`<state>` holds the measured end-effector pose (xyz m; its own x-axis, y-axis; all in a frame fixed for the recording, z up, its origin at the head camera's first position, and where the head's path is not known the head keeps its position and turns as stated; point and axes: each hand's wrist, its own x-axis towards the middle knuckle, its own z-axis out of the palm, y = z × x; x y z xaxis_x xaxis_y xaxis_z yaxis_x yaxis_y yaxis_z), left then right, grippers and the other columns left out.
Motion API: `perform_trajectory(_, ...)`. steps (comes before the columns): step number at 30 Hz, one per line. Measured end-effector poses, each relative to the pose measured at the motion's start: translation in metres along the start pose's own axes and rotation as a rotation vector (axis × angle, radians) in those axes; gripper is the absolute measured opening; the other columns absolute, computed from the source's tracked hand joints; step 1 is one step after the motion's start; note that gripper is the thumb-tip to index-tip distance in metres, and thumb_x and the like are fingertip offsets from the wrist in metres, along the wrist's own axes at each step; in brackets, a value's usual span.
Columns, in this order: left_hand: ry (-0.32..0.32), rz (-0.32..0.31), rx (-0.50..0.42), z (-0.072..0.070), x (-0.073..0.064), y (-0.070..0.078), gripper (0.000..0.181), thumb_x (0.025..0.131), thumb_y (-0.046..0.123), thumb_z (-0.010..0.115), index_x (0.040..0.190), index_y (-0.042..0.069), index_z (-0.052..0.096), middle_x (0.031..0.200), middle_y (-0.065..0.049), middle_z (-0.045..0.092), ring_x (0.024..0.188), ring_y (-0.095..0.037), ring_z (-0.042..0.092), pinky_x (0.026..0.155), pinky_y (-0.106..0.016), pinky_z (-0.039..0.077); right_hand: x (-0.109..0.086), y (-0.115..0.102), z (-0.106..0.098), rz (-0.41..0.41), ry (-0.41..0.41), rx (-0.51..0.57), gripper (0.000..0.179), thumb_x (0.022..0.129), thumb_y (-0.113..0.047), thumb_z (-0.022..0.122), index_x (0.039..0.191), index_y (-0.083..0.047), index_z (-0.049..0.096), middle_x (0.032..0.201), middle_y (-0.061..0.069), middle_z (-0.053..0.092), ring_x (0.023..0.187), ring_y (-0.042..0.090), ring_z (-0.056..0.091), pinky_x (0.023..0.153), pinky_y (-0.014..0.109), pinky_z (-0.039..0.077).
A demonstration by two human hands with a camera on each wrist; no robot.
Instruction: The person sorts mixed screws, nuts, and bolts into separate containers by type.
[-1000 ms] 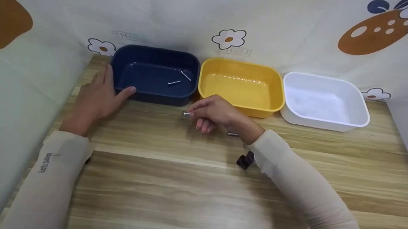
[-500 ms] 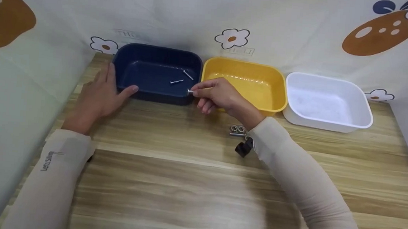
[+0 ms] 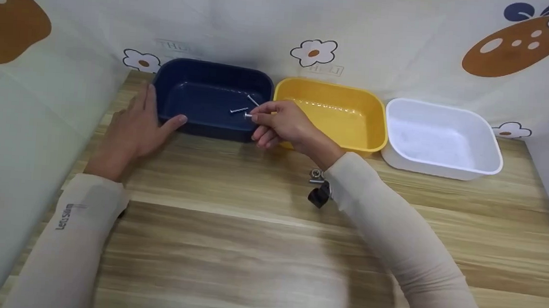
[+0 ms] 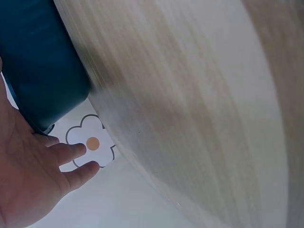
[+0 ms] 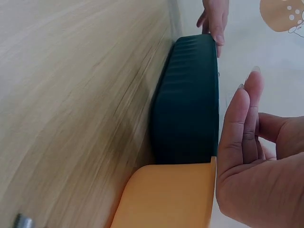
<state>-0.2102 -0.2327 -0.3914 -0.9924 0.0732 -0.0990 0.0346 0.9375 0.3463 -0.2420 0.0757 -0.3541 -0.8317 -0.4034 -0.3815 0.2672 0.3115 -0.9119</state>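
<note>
Screw [image 3: 248, 116] is being shown by the head view only, being hidden from the right wrist view. It is being pinched by the right hand [image 3: 285, 122], thumb against forefinger, above the right part of the navy bin [image 3: 208, 131]. Bin's left end is being touched by the left hand [image 3: 134, 127], fingers extended. Ribs [image 5: 185, 54] outside are being shown by the right wrist view, not the head view. Silvery screw head is being pointed left, shank mostly covered.

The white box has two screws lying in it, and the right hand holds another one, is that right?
Not quite: the two screws lie in the dark blue box, not the white box, as the head view shows. The right hand does hold another screw.
</note>
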Motion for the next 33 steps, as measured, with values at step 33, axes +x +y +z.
perform_trajectory(33,-0.013,-0.003,-0.003,0.000,0.000,0.000,0.110,0.089,0.078,0.026,0.151,-0.004,-0.012,0.160,-0.025,-0.011,0.144,-0.050,0.007,0.109,-0.069,0.016,0.011,-0.005,0.008,0.016,0.022,-0.043,0.027,0.101,-0.017,0.053,0.119,0.000,0.065,0.068,0.009,0.066,0.049,0.015,0.063,0.051,0.026,0.055)
